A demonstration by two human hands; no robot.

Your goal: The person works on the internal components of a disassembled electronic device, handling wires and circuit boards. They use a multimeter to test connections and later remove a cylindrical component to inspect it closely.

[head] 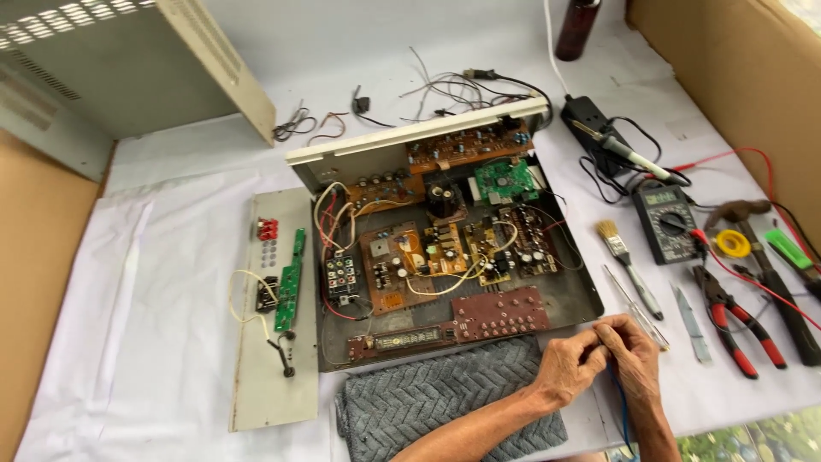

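Grey herringbone towel (428,402); red-handled pliers (740,329); green circuit board (506,181).

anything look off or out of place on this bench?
Yes: the opened chassis lies with its boards exposed. Its grey rear panel lies detached to the left, tethered by loose wires, and the cover is propped behind. Both hands, left and right, meet at the chassis's front corner.

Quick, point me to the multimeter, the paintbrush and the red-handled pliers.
multimeter (666,222), head view, on its round dial.
paintbrush (608,229), head view, on its pale bristles.
red-handled pliers (741,329), head view, on the red handles.
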